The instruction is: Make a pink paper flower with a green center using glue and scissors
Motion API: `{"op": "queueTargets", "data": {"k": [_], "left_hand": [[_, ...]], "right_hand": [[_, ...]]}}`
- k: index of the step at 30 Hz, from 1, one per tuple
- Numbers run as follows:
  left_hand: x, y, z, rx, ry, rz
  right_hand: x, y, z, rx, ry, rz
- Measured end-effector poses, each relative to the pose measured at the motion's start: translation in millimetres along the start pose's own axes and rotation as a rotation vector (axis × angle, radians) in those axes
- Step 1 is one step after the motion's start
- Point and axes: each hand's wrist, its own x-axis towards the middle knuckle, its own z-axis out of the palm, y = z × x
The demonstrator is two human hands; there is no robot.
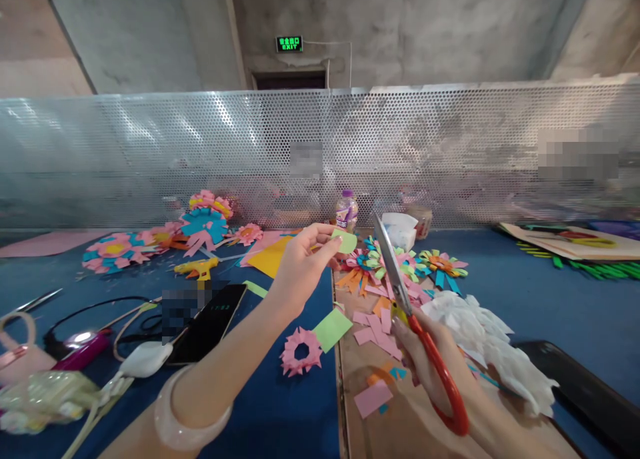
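Raised over the middle of the table, my left hand (305, 256) pinches a small light green paper piece (346, 242) with a rounded edge between thumb and fingers. My right hand (430, 352) grips the red-handled scissors (393, 266), blades pointing up and apart from the green paper. The blades look closed or nearly so. Below my hands lie a pink paper ring (301, 351) with pointed folds and a green paper rectangle (333, 330). Pink paper scraps (377, 332) are scattered on the brown board (360, 432) under my right hand.
Paper flowers (117, 249) and a yellow glue gun (197, 268) lie at the left. A phone (210, 322) and cables are nearer. Crumpled tissue (480, 332) and a black object (585, 392) lie right. A purple-capped bottle (347, 209) stands before the perforated metal screen (225, 152).
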Motion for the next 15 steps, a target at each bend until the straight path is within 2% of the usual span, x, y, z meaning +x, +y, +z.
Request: {"op": "queueTargets", "data": {"k": [3,7,12,15], "left_hand": [[-1.3,-2.4,1.9,-0.05,-0.07,-0.024],[-6.2,-3.0,6.6,-0.043,-0.098,-0.025],[-11.1,-3.0,10.6,-0.04,-0.087,-0.034],[-12.9,-3.0,11.9,-0.046,-0.047,-0.008]], "right_hand": [[-0.4,-1.5,-1.1,0.084,-0.046,-0.046],[3.0,-1.2,0.2,0.105,-0.093,-0.064],[6.4,-2.6,4.1,-0.001,-0.085,0.01],[5.5,-4.9,3.8,-0.07,-0.069,0.003]]}}
